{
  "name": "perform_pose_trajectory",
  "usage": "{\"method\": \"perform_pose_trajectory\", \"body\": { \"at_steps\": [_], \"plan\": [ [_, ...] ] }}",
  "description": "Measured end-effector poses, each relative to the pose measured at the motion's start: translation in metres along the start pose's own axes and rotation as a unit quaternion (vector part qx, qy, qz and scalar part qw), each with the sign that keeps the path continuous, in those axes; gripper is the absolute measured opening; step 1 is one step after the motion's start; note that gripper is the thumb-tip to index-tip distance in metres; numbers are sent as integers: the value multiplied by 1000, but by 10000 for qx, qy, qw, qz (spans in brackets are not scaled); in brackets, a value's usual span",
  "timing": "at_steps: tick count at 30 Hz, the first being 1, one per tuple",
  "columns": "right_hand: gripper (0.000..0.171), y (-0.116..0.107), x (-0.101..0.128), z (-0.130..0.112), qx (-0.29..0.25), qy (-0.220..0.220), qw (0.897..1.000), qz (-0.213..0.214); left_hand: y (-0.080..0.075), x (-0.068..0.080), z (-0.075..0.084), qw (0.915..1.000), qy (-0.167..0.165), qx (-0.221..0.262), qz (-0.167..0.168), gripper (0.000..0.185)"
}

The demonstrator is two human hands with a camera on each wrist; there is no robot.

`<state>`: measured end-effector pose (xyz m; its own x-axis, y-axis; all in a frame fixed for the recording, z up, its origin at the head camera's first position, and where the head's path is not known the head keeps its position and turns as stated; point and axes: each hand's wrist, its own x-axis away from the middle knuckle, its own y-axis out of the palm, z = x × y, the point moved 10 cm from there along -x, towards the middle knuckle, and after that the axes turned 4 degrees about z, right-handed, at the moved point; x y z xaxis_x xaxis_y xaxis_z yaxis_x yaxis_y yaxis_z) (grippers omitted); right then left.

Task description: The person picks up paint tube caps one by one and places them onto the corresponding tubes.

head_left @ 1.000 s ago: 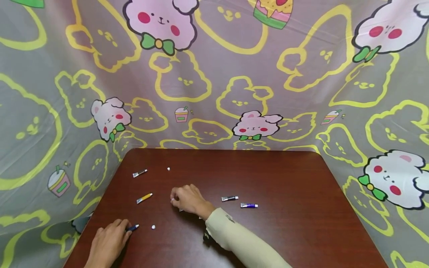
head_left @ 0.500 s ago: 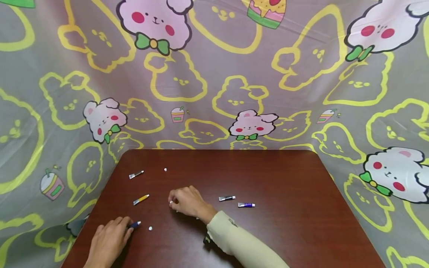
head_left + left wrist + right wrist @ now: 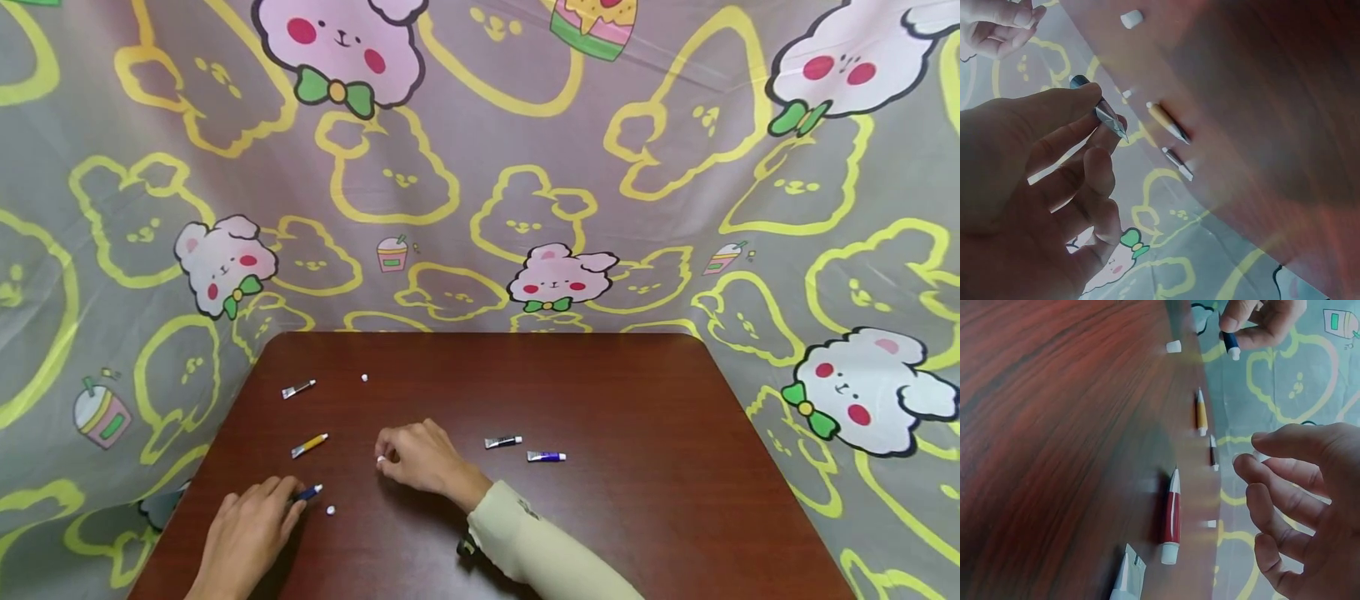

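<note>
My left hand pinches a small dark blue paint tube between thumb and fingers, its white-tipped end pointing right and away from me. In the left wrist view the tube's silver crimped end sticks out past the fingers. Just right of that tube, a white cap lies on the table. Over the middle of the table, my right hand holds another small white cap at the tips of thumb and index finger. Under the right hand, a red tube shows in the right wrist view.
On the left of the brown table lie a yellow tube, a dark tube and a white cap. Right of the right hand are a black tube and a purple-blue tube. Patterned cloth surrounds the table.
The left hand has carried the blue tube a little right and away from me, closer to the loose cap. The right hand has come slightly nearer with its cap. The head view has shifted slightly.
</note>
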<state>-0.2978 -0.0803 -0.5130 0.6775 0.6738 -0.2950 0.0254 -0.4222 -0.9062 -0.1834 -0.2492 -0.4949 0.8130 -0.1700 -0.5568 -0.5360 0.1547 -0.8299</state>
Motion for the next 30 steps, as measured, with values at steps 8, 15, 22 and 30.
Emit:
{"method": "perform_pose_trajectory", "body": {
  "at_steps": [8, 15, 22, 30],
  "plan": [
    [7, -3, 2, -8, 95, -94, 9999, 41, -11, -7, 9, 9997, 161, -1, 204, 33],
    [6, -6, 9, -9, -27, -21, 9999, 104, -15, -11, 20, 9991, 334, 82, 243, 29],
    [7, -10, 18, -12, 50, -101, 9996, 246, -14, -17, 30, 9981, 496, 185, 327, 52],
    [12, -9, 20, -25, -163, -420, 9988, 199, -18, -21, 36, 9986, 472, 198, 165, 33]
  ]
}}
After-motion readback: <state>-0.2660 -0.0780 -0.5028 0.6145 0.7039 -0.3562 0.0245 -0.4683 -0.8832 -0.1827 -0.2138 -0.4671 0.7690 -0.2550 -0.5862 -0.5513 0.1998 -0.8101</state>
